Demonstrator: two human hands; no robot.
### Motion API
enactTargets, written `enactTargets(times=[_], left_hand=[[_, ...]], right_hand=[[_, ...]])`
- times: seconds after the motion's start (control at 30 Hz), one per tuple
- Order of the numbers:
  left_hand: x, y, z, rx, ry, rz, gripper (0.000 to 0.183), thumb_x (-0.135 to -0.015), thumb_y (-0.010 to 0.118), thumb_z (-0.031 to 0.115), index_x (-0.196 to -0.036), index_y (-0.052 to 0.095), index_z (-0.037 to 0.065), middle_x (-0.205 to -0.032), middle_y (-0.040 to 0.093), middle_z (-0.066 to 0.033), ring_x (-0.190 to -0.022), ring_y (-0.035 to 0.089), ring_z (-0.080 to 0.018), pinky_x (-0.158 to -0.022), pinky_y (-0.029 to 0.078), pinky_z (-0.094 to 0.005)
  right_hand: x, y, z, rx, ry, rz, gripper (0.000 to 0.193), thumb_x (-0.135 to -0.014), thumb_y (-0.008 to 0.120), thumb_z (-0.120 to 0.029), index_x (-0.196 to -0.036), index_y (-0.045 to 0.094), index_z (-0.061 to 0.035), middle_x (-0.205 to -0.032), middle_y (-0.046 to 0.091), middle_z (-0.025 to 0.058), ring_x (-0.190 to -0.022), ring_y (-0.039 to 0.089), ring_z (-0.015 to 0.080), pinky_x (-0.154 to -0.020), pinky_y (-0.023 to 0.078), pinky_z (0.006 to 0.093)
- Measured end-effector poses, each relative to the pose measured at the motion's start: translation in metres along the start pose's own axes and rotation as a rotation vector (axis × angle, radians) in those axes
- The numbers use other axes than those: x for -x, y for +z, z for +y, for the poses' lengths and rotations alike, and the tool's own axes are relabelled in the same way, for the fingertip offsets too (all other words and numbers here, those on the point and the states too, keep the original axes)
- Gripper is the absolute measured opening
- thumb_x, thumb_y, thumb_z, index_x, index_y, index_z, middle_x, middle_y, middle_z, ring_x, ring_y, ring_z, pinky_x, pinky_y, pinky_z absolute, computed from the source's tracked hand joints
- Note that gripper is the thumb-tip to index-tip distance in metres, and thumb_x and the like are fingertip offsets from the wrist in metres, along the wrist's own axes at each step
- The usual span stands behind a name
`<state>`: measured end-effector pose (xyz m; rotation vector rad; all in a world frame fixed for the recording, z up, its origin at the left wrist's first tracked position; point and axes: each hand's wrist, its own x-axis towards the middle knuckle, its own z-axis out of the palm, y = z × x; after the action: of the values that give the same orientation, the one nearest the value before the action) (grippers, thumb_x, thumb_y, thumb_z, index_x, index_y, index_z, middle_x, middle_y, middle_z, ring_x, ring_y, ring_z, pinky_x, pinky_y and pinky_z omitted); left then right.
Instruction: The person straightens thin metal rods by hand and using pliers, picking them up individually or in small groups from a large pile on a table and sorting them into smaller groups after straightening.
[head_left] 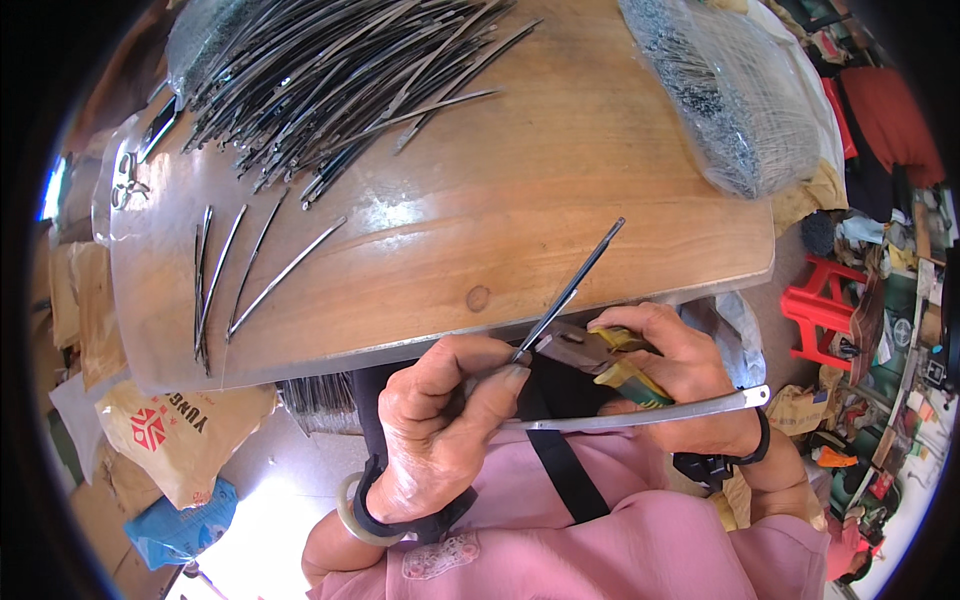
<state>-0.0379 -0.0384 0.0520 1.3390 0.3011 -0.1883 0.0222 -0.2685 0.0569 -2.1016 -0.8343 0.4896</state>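
My left hand (440,420) pinches a narrow dark metal strip (585,275) between thumb and forefinger. The strip slants up and to the right over the table's front edge. A flat silver metal strip (655,410), with a hole at its right end, runs out from the same hand and passes below the right hand. Whether the two strips are joined is hidden by my left fingers. Closed around the yellow-and-green handles, my right hand (690,355) holds pliers (580,352). Their jaws point left, close to the dark strip; I cannot tell whether they touch it.
A large pile of dark metal strips (340,90) lies at the table's back left, with several loose strips (285,275) nearer. Scissors (128,180) rest at the left edge. A plastic-wrapped bundle (740,110) sits back right. Right of the wooden table (470,230) is a red stool (825,310).
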Motion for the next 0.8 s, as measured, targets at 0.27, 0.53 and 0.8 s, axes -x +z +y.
enactTargets(times=[0.27, 0.53, 0.8], left_hand=[[-0.005, -0.004, -0.008, -0.08, 0.003, 0.009, 0.007, -0.088, 0.063, -0.007, -0.094, 0.063, -0.002, -0.068, 0.056, 0.0033, -0.061, 0.044, -0.0018, -0.053, 0.036, -0.0173], [-0.014, -0.011, -0.016, -0.139, 0.007, 0.067, 0.004, -0.088, 0.063, -0.006, -0.09, 0.064, -0.002, -0.061, 0.053, 0.0043, -0.057, 0.043, -0.001, -0.05, 0.035, -0.0177], [-0.023, -0.004, -0.004, 0.334, -0.108, 0.095, 0.003, -0.093, 0.063, 0.005, -0.092, 0.063, 0.002, -0.074, 0.061, -0.0032, -0.059, 0.051, -0.0078, -0.056, 0.044, -0.0222]], right_hand=[[-0.003, 0.008, 0.001, 0.069, -0.071, -0.085, 0.036, -0.067, 0.077, -0.011, -0.096, 0.064, 0.0066, -0.112, 0.056, 0.0199, -0.095, 0.06, 0.0351, -0.079, 0.051, 0.0407], [-0.014, 0.016, 0.009, 0.145, -0.094, -0.132, 0.029, -0.073, 0.076, -0.012, -0.09, 0.061, 0.007, -0.102, 0.059, 0.0222, -0.084, 0.062, 0.0371, -0.068, 0.051, 0.0386], [-0.019, 0.025, 0.005, -0.084, -0.061, 0.032, 0.038, -0.074, 0.076, -0.016, -0.104, 0.063, 0.0046, -0.109, 0.059, 0.02, -0.087, 0.064, 0.0341, -0.071, 0.053, 0.0386]])
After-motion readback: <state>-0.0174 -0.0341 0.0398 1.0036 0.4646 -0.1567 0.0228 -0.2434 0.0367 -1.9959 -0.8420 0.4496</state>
